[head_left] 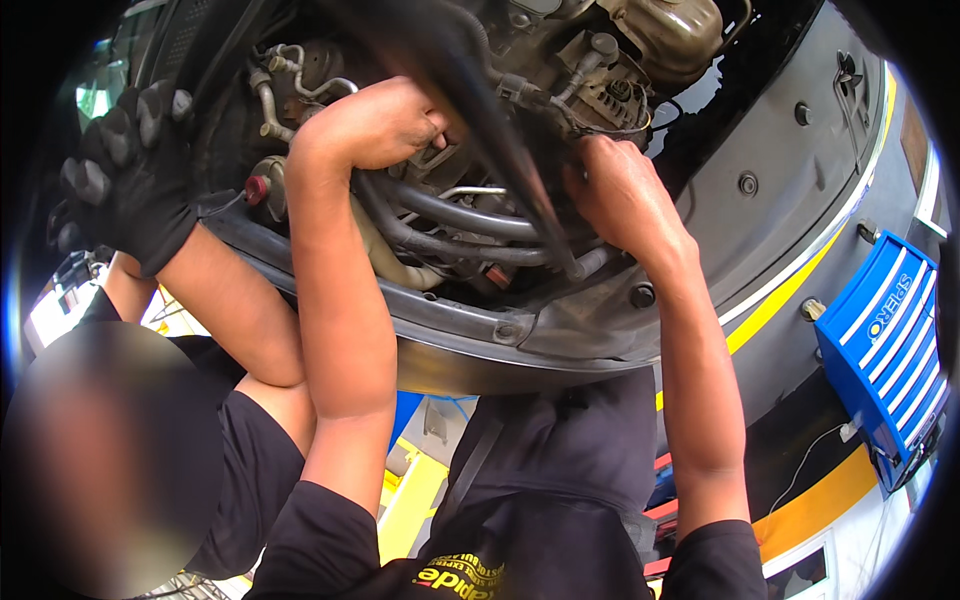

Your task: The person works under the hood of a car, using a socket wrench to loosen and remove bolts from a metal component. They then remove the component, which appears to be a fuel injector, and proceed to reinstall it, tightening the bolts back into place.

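Both my arms reach over the front edge of a car into its engine bay. My left hand (pixel 398 122) is bent at the wrist with its fingers curled, close to a long dark bar (pixel 505 150) that slants across the bay. What those fingers hold, if anything, is hidden. My right hand (pixel 622 190) is closed beside the alternator (pixel 615 95), its knuckles up and its fingertips out of sight. Between my hands run thick black hoses (pixel 460 212). A brownish metal engine cover (pixel 672 38) lies beyond my right hand.
Close on my left, a co-worker leans in, a black-gloved hand (pixel 130 165) over the bay's left side. Metal pipes (pixel 268 110) and a red cap (pixel 257 189) are near that glove. A blue tool chest (pixel 885 345) stands at the right. The bumper edge (pixel 480 368) curves below my forearms.
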Action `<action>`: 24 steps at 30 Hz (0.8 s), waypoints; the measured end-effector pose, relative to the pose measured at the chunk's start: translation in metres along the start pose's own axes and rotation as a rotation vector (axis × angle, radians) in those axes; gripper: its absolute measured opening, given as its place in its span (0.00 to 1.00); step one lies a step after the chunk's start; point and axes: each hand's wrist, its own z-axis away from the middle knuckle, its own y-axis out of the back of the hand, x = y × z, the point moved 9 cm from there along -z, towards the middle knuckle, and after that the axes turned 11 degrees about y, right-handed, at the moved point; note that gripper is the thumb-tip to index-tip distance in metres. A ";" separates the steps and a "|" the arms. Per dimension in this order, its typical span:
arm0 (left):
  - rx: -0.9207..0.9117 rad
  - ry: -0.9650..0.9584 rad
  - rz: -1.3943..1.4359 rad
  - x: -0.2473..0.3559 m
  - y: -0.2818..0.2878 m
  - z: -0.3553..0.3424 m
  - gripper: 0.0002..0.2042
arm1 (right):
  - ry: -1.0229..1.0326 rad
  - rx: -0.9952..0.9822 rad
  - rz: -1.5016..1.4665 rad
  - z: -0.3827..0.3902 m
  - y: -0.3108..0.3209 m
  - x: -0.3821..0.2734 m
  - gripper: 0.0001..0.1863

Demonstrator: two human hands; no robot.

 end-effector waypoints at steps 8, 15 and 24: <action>0.046 0.010 0.032 0.018 0.009 0.003 0.14 | -0.052 -0.085 -0.134 -0.003 -0.020 0.010 0.15; 0.036 0.012 -0.022 0.022 0.013 0.010 0.14 | -0.078 -0.200 0.046 -0.009 -0.023 -0.011 0.16; 0.143 -0.030 0.011 0.024 0.017 0.018 0.14 | -0.036 -0.213 0.102 -0.013 -0.029 0.004 0.18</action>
